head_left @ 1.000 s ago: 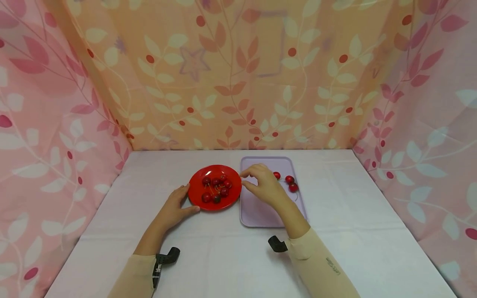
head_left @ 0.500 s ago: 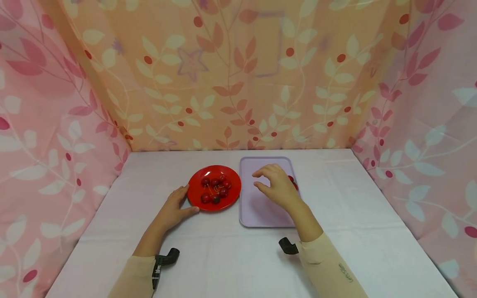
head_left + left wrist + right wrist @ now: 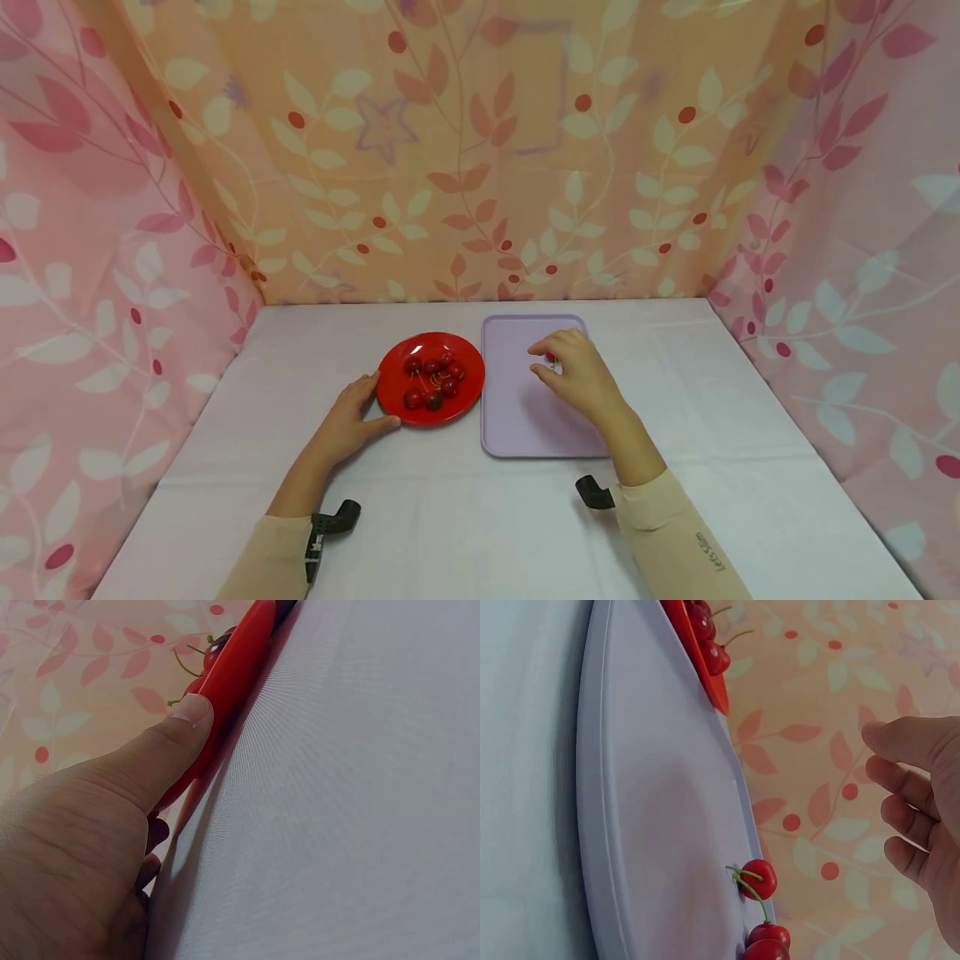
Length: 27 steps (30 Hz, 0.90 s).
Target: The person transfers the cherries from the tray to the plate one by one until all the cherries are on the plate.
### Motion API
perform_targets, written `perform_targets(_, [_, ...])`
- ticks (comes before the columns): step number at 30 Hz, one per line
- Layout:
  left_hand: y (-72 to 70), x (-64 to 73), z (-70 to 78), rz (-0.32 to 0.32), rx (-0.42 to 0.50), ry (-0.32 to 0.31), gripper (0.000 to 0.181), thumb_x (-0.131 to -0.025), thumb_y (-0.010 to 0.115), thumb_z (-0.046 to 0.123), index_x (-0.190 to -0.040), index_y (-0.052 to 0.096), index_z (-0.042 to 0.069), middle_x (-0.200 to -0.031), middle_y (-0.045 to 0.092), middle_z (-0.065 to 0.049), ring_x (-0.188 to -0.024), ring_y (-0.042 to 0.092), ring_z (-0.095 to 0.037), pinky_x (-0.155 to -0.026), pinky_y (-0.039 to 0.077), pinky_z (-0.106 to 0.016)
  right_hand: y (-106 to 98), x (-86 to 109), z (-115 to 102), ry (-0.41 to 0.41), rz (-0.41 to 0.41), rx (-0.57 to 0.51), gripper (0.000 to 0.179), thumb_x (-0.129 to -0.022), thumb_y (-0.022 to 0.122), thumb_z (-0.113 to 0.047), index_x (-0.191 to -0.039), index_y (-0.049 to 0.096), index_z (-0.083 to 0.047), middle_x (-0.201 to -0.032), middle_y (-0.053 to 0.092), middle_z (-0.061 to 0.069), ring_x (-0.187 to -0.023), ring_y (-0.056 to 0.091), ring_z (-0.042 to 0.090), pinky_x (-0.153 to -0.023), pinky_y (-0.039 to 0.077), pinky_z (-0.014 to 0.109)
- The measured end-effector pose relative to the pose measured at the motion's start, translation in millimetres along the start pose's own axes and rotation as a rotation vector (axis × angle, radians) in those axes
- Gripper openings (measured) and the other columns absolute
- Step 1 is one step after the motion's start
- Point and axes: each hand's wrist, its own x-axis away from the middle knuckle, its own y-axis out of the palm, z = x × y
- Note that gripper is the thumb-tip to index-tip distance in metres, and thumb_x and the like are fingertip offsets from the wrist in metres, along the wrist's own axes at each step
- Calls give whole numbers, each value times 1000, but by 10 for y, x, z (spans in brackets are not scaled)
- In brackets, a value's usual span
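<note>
A glossy red plate (image 3: 468, 400) bears several stemmed cherries (image 3: 448, 387), one of them darker. My left hand (image 3: 351, 421) rests at the plate's near left rim; in the left wrist view its straight thumb (image 3: 176, 739) touches the rim, while part of the fingers is hidden behind the plate. My right hand (image 3: 577, 375) is over the lilac tray (image 3: 506, 429), thumb and fingers apart with nothing between them. On the tray lie red cherries with green stems, such as the cherry (image 3: 759, 880) in the right wrist view; in the head view the right hand covers most of them.
Plate and tray stand side by side, edge to edge, on a white-covered table (image 3: 420, 508). Leaf-patterned curtains (image 3: 450, 167) enclose the back and both sides. Each wrist carries a dark camera mount, such as the left mount (image 3: 337, 518).
My right hand has moved right, from the plate's right rim to over the cherries on the tray. The left hand has stayed at the plate, and the plate has not visibly moved.
</note>
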Motion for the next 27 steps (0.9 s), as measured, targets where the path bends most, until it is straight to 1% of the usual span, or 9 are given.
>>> perform_targets(3, [21,0,1,-2,4,0,107,-81,80,59,-164,27,16,-168,29,-13,-156,19,-38,-120,25,-66,-14,13,47,12,-7,17,23,-84,84,-12,-105,77,-10,-102,73,3,-96,60,22,-90,49,41])
perform_targets(6, [24,-2,-11,-4,-5,7,108,-81,79,61,-164,26,16,-168,28,-14,-156,19,-39,-119,25,-66,-24,23,109,50,-9,25,21,-84,84,-12,-104,76,-10,-100,74,6,-98,61,24,-93,48,42])
perform_targets(8, [16,-4,-19,-5,-11,12,109,-81,79,62,-164,26,15,-168,28,-14,-156,19,-39,-119,25,-66,-19,26,151,88,-12,31,19,-85,83,-13,-103,77,-10,-98,74,8,-98,60,25,-93,47,42])
perform_targets(11, [-2,-8,-27,-5,-20,19,109,-81,79,61,-164,26,14,-168,28,-15,-156,20,-40,-120,25,-67,5,30,213,159,-18,40,14,-87,81,-14,-100,77,-10,-96,74,7,-93,57,23,-85,46,40])
perform_targets(14, [-20,-9,-10,-4,-25,25,107,-82,80,58,-163,26,13,-167,29,-16,-155,20,-40,-120,24,-67,33,36,262,215,-35,51,14,-88,80,-15,-100,79,-10,-97,75,5,-90,57,24,-81,45,40])
perform_targets(21, [-15,0,-4,-5,-24,13,107,-82,79,58,-164,26,14,-167,29,-15,-155,20,-41,-119,26,-67,159,89,423,284,-92,94,17,-88,79,-17,-103,80,-11,-98,76,5,-98,63,30,-88,49,47])
perform_targets(27, [-3,-5,-12,-1,-20,7,109,-81,79,59,-164,25,15,-167,29,-14,-155,20,-40,-119,26,-67,258,143,494,324,-121,116,20,-88,78,-19,-107,80,-12,-97,75,6,-96,63,29,-85,51,47])
